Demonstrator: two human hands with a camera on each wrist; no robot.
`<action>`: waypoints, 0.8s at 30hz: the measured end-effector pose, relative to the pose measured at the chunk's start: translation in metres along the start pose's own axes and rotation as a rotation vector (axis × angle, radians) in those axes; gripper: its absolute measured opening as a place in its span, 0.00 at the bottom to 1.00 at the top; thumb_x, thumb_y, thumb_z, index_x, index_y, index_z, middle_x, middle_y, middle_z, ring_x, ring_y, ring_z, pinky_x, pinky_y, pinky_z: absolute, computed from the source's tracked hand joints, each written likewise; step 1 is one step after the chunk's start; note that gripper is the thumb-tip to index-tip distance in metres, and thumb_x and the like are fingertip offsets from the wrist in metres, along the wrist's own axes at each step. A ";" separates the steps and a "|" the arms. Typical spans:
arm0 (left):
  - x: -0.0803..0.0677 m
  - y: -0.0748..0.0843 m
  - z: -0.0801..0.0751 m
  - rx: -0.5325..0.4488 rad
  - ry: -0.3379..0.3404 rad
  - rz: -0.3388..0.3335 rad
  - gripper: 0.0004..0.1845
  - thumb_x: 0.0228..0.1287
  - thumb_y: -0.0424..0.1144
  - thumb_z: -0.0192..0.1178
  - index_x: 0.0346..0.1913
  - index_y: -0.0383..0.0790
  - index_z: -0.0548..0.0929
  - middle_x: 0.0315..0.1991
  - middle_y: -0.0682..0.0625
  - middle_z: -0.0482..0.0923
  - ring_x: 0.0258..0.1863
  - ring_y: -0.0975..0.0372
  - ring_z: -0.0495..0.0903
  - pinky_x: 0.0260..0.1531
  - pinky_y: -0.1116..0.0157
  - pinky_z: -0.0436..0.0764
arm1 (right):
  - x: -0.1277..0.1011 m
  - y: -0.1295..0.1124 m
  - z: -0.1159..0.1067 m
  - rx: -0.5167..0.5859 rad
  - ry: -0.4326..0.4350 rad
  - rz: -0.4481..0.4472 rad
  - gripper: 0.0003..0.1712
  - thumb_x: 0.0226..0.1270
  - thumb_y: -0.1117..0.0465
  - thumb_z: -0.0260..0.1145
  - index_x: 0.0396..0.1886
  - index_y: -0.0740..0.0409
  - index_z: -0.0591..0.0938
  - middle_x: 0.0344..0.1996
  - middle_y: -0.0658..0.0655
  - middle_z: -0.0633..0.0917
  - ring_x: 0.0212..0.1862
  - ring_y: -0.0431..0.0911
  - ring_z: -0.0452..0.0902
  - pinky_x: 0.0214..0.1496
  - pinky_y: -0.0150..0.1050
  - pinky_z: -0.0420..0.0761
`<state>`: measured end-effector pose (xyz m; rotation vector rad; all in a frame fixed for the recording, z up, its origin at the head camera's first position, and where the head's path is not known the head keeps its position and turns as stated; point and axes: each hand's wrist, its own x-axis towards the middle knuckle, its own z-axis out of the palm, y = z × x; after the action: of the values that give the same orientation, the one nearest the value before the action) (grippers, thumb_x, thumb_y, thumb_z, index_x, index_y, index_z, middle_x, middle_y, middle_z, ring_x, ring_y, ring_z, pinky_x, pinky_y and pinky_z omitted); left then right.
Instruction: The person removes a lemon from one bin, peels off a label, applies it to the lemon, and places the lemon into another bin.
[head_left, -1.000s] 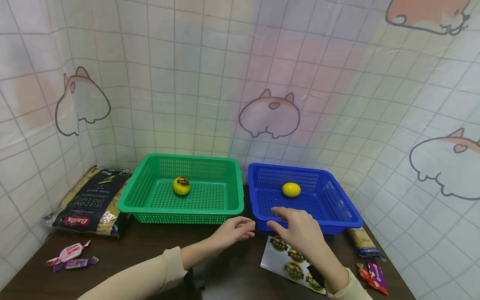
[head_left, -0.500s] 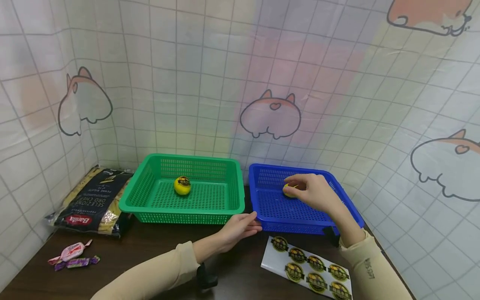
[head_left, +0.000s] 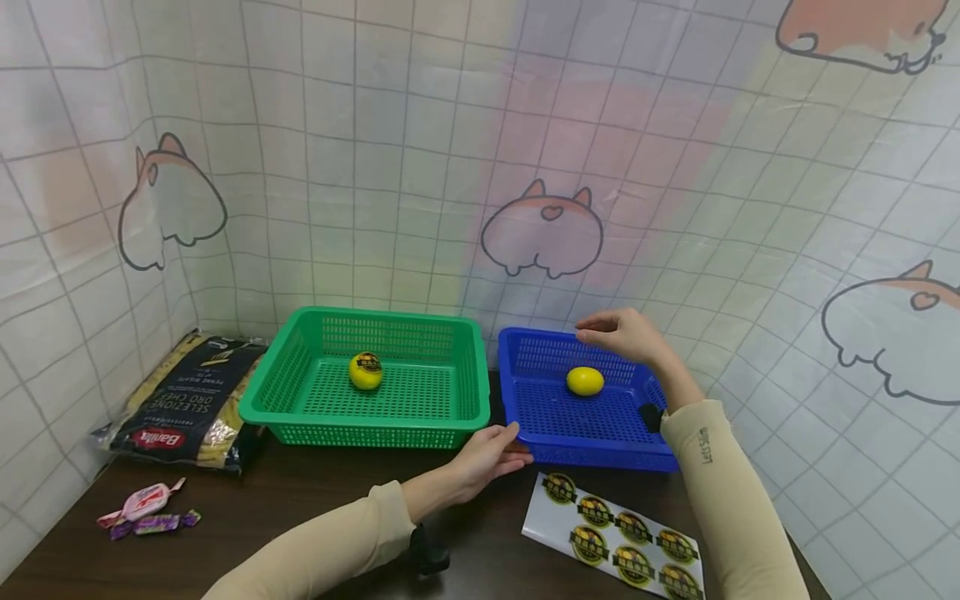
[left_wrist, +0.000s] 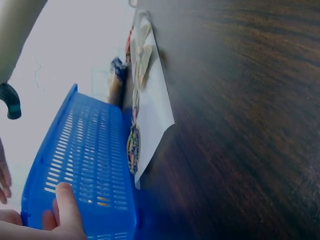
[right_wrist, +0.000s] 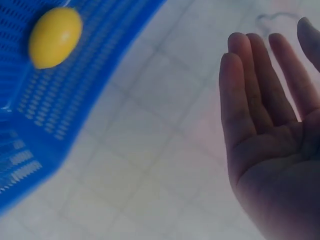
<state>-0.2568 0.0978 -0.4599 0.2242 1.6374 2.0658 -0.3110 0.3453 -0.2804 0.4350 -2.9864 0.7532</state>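
The right hand [head_left: 622,335] is up in the air over the far edge of the blue basket [head_left: 551,419]. Its fingers are straight and it holds nothing. Just below it, the plain yellow lemon [head_left: 585,381] sits inside that basket. The left hand [head_left: 487,454] touches the basket's near corner, thumb on the wall, fingers loose. Close to this hand lies a sticker sheet [head_left: 615,537] on the dark table [head_left: 300,517]. Further left is a green basket [head_left: 367,425] with a stickered lemon [head_left: 365,371], then a pasta bag [head_left: 187,404] and candies [head_left: 142,510].
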 end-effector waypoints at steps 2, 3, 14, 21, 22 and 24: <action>0.002 -0.001 0.001 -0.009 -0.005 -0.006 0.22 0.79 0.49 0.46 0.57 0.31 0.73 0.45 0.43 0.83 0.43 0.63 0.86 0.49 0.68 0.85 | 0.007 0.010 0.001 0.026 -0.022 0.023 0.26 0.73 0.46 0.60 0.63 0.55 0.80 0.59 0.64 0.84 0.58 0.59 0.81 0.62 0.58 0.78; 0.003 -0.002 0.002 -0.010 -0.009 -0.008 0.22 0.79 0.49 0.46 0.58 0.32 0.73 0.45 0.44 0.83 0.43 0.63 0.86 0.49 0.68 0.85 | 0.009 0.015 0.001 0.048 -0.032 0.034 0.26 0.74 0.46 0.60 0.63 0.56 0.80 0.59 0.65 0.83 0.58 0.60 0.81 0.62 0.57 0.79; 0.007 -0.003 0.008 -0.083 -0.081 0.004 0.23 0.81 0.47 0.43 0.62 0.31 0.72 0.41 0.47 0.83 0.40 0.64 0.87 0.48 0.68 0.86 | 0.027 0.062 0.024 0.321 0.005 0.173 0.30 0.72 0.50 0.63 0.68 0.61 0.74 0.66 0.68 0.77 0.66 0.62 0.74 0.68 0.54 0.76; 0.005 -0.006 0.001 -0.034 -0.055 0.025 0.21 0.81 0.46 0.43 0.61 0.31 0.72 0.42 0.45 0.83 0.41 0.63 0.86 0.49 0.66 0.86 | 0.037 0.070 0.050 0.333 0.039 0.234 0.29 0.71 0.50 0.64 0.67 0.59 0.75 0.67 0.67 0.76 0.68 0.62 0.72 0.70 0.56 0.73; 0.005 -0.005 0.000 -0.028 -0.055 0.030 0.22 0.81 0.46 0.43 0.61 0.31 0.72 0.42 0.45 0.83 0.41 0.63 0.86 0.49 0.66 0.86 | 0.039 0.070 0.052 0.320 0.041 0.240 0.29 0.71 0.50 0.64 0.67 0.59 0.76 0.67 0.66 0.76 0.68 0.62 0.72 0.70 0.56 0.73; 0.005 -0.005 0.000 -0.025 -0.063 0.036 0.22 0.81 0.46 0.42 0.61 0.31 0.72 0.43 0.45 0.83 0.41 0.63 0.86 0.50 0.66 0.86 | 0.041 0.071 0.056 0.279 0.041 0.255 0.29 0.71 0.50 0.65 0.66 0.59 0.77 0.66 0.66 0.77 0.68 0.62 0.71 0.70 0.57 0.72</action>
<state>-0.2599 0.1007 -0.4657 0.3092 1.5809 2.0832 -0.3681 0.3688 -0.3583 0.0414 -2.9392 1.1921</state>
